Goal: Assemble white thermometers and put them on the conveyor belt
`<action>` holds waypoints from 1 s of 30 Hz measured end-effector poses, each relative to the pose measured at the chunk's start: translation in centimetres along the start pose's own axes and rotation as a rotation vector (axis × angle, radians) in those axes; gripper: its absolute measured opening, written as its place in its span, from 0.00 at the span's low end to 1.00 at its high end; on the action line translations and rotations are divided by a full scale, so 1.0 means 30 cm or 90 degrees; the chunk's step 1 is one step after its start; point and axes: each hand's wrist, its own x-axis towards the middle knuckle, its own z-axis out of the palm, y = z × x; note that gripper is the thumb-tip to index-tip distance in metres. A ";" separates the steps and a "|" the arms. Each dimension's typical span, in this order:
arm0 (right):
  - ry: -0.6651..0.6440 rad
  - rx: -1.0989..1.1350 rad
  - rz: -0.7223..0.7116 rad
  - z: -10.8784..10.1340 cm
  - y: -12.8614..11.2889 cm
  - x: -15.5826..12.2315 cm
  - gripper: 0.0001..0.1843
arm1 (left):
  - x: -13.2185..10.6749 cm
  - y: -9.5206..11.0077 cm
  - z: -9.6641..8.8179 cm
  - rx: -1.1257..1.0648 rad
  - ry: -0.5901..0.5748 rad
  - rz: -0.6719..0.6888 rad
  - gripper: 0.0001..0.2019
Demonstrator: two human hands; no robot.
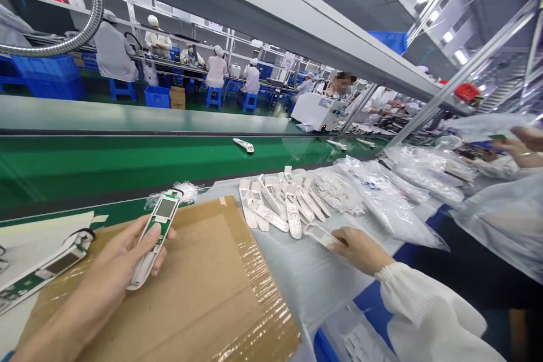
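My left hand (121,254) is closed around a half-open white handheld device (165,207), its green circuit board and small grey display facing up. My thumb presses on the board. It is held above a taped cardboard sheet (203,288). Off to the right, my right hand (360,249) pinches a white plastic housing cover (319,233) with a window, at the near edge of a pile of similar white covers (271,215). A second device with an exposed board (55,266) lies at the far left, partly behind my left forearm.
Beyond the bench runs a green conveyor belt (127,164) carrying a white device (243,145) and two more farther right. Clear plastic bags (382,198) lie right of the pile. A co-worker's hand (515,147) is at the right edge. A shelf beam (322,5) crosses overhead.
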 end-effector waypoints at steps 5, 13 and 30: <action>0.039 0.379 -0.065 -0.137 -0.203 -0.028 0.15 | 0.014 0.021 0.027 0.075 0.025 0.067 0.27; -0.154 1.027 -0.219 0.093 -0.920 0.095 0.19 | 0.041 -0.010 0.087 0.017 0.103 0.134 0.34; -0.215 1.039 -0.327 0.255 -0.990 0.218 0.26 | 0.084 -0.029 -0.005 0.214 0.256 0.207 0.21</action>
